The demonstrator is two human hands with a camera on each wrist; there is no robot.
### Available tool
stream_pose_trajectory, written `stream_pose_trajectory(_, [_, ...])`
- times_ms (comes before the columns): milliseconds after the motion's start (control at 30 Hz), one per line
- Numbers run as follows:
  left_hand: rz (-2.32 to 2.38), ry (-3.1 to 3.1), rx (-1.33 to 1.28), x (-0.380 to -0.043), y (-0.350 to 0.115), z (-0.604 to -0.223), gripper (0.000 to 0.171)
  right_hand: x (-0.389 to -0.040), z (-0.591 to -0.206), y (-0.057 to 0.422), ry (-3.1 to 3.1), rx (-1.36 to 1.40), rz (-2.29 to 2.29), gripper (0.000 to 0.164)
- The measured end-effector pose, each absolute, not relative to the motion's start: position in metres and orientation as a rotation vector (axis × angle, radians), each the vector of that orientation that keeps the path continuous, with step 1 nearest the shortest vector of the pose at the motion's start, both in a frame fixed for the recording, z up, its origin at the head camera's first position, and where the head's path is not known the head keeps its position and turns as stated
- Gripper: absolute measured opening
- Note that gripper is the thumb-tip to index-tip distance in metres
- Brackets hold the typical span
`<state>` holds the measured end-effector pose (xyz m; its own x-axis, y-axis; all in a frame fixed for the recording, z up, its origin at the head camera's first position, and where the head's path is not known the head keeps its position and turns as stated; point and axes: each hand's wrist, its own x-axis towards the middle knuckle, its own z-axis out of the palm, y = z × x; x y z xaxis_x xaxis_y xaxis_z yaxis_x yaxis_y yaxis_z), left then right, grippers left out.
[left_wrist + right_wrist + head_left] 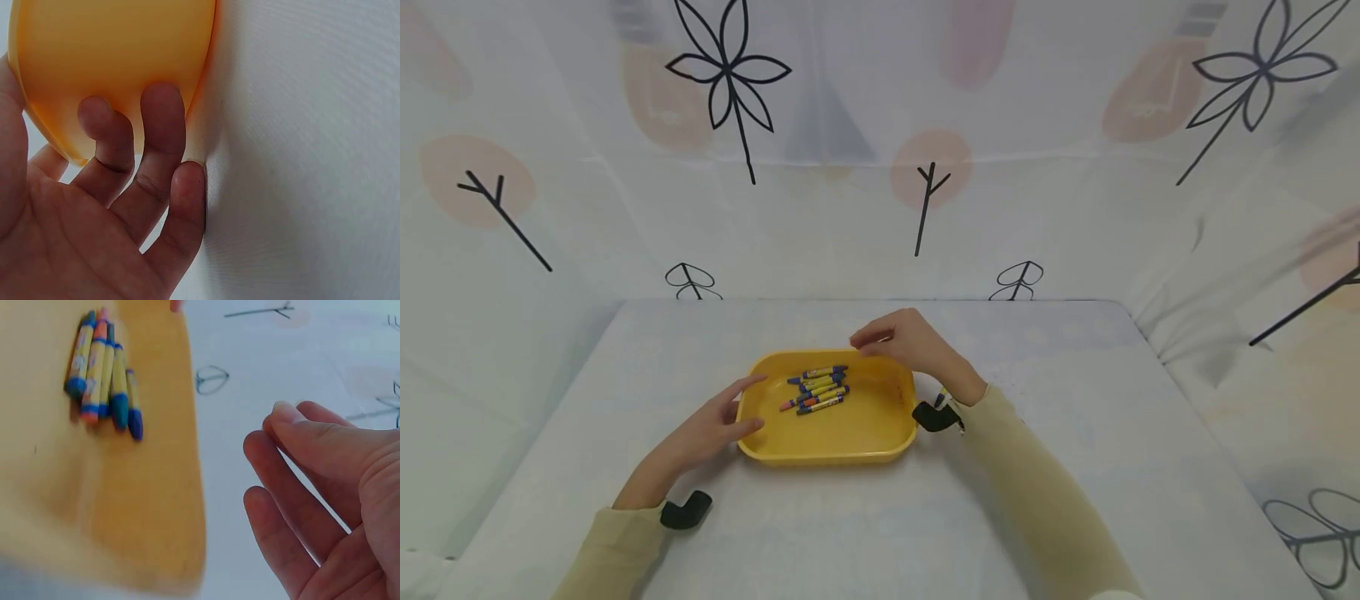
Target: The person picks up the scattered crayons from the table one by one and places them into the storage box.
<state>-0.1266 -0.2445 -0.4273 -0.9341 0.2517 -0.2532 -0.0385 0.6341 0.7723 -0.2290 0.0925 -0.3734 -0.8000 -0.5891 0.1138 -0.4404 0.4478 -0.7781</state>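
A shallow yellow tray (880,417) with rounded corners lies on the table, and several wax crayons (822,390) in yellow wrappers are grouped in its left half. My left hand (703,429) grips the tray's left end, thumb and index finger over the rim. In the left wrist view, the other fingers (164,122) bend against the outer wall. Over the far right rim hovers my right hand (910,340), fingers loosely bent and holding nothing. Its thumb (312,434) lies close to the index fingertip, beside the tray's edge in the right wrist view.
Partly hidden by the right wrist, another crayon (942,397) lies on the table right of the tray. A pale cloth (820,533) covers the tabletop. Behind it and at the sides hang white sheets (850,233) printed with leaves and flowers.
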Motion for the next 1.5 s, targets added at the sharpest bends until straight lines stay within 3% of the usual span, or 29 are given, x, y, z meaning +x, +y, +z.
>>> stream_pose_trajectory(433, [1.188, 2.527, 0.169, -0.127, -0.244, -0.426, 0.071, -0.228, -0.407, 0.188, 2.664, -0.556, -1.156, 0.023])
stream_pose_trajectory(633, [1.199, 2.519, 0.183, -0.126, -0.245, -0.426, 0.072, -0.221, -0.423, 0.215, 2.674, -0.602, -1.001, 0.023])
stream_pose_trajectory(933, [1.206, 2.516, 0.193, -0.127, -0.246, -0.426, 0.071, -0.219, -0.429, 0.22, 2.696, -0.774, -0.854, 0.023])
stream_pose_trajectory(1500, [1.186, 2.528, 0.177, -0.128, -0.244, -0.427, 0.072, -0.212, -0.41, 0.218, 2.699, -0.804, -0.841, 0.015])
